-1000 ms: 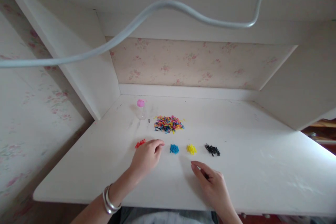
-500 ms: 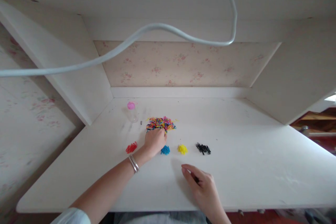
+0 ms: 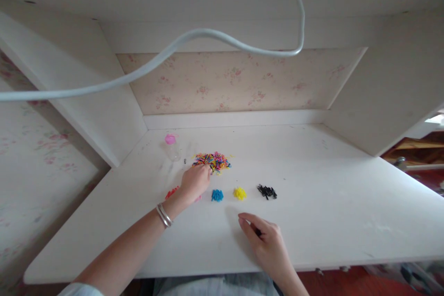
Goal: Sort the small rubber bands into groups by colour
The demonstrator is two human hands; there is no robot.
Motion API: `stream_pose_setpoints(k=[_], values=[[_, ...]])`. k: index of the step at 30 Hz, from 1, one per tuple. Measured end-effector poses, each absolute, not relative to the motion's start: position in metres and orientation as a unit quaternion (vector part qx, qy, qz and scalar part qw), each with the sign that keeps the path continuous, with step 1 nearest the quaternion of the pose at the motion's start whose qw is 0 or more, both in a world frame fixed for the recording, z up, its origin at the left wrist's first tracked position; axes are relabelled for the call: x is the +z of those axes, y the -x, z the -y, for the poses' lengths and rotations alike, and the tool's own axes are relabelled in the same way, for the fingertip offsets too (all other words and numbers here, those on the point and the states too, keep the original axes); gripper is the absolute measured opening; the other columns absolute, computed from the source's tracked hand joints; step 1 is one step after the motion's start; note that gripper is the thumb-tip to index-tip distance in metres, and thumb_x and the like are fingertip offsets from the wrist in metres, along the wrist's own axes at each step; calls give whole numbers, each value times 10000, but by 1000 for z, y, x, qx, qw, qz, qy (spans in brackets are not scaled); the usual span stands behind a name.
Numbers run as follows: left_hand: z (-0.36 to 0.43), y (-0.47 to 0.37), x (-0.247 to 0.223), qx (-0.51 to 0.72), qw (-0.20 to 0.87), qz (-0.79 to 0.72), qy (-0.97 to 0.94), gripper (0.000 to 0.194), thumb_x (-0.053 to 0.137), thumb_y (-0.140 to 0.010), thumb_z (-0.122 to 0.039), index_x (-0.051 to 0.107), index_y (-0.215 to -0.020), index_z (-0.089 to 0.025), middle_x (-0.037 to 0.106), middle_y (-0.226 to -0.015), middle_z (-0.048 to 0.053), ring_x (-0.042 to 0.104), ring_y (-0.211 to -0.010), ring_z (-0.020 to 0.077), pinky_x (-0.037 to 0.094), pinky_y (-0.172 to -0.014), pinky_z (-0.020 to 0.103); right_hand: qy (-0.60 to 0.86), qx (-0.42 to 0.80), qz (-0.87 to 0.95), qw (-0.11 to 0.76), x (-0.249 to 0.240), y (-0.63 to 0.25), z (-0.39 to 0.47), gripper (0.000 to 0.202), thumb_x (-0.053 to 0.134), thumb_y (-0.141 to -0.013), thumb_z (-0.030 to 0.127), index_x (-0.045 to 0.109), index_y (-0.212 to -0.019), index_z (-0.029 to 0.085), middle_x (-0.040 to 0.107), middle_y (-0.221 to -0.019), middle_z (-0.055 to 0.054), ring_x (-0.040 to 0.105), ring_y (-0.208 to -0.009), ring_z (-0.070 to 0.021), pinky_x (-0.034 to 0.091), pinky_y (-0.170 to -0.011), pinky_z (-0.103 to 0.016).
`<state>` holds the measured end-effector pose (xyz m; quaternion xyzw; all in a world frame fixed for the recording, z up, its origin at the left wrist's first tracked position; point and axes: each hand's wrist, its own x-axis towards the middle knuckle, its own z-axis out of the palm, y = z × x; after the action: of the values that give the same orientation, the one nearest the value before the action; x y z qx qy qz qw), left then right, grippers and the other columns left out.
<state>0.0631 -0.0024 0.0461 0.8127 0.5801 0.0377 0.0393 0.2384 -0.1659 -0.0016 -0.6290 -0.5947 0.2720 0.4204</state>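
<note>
A mixed heap of small coloured rubber bands (image 3: 217, 161) lies on the white desk. My left hand (image 3: 194, 180), with two silver bangles at the wrist, is at the heap's near edge; its fingers are closed, their tips hidden from me. Below the heap sit sorted piles: red bands (image 3: 171, 192) and pink bands (image 3: 198, 198), both partly covered by my left hand and wrist, then blue bands (image 3: 217, 195), yellow bands (image 3: 239, 193) and black bands (image 3: 267, 192). Nearer the front edge hovers my right hand (image 3: 265, 240), thumb and forefinger pinched; anything between them is too small to make out.
A clear bottle (image 3: 173, 151) with a pink cap stands at the back left. Beside it lies a small dark band (image 3: 185, 161). A thick white cable (image 3: 208, 33) crosses the upper view. Side panels (image 3: 374, 78) and a back ledge (image 3: 236, 119) enclose the desk (image 3: 329, 222).
My left hand has shifted slightly left along the heap's near edge, uncovering the blue pile and part of the pink one. My right hand keeps its pinch. The view has tilted a little.
</note>
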Motion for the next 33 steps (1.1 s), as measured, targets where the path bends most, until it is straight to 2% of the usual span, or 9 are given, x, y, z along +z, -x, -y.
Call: stream_pose_setpoints(k=[14, 17, 24, 29, 33], values=[[-17, -58, 49, 18, 81, -588, -805, 418, 252, -924, -344, 635, -917, -176, 695, -942, 134, 653, -861, 244, 452, -721, 331, 625, 281, 593, 422, 1, -238, 165, 362, 467, -862, 443, 712, -880, 177, 506, -527, 17, 401, -454, -82, 322, -447, -182], [-14, -60, 53, 37, 89, -574, -813, 403, 266, -926, -352, 632, -917, -183, 698, -928, 114, 650, -859, 224, 448, -728, 312, 626, 283, 591, 423, 3, -238, 166, 368, 464, -860, 446, 713, -877, 176, 506, -523, 16, 406, -455, -83, 325, -449, -182], [2, -78, 70, 94, 153, -435, -882, 303, 358, -923, -323, 646, -950, -232, 698, -967, 8, 621, -900, 135, 425, -798, 225, 627, 291, 587, 421, 4, -237, 166, 381, 450, -862, 457, 709, -880, 179, 498, -526, 15, 393, -453, -85, 316, -448, -188], [9, -96, 67, 94, 197, -311, -925, 252, 431, -896, -296, 671, -949, -239, 685, -1002, 9, 594, -974, 152, 413, -878, 251, 629, 280, 592, 420, 3, -237, 166, 378, 451, -863, 451, 711, -866, 177, 475, -514, 22, 377, -456, -84, 311, -449, -186], [12, -105, 61, 50, 163, -289, -942, 254, 441, -882, -300, 691, -905, -265, 684, -967, 13, 602, -937, 172, 438, -843, 272, 627, 276, 595, 419, 3, -238, 166, 350, 461, -865, 421, 711, -879, 176, 486, -519, 24, 389, -463, -81, 317, -459, -177]])
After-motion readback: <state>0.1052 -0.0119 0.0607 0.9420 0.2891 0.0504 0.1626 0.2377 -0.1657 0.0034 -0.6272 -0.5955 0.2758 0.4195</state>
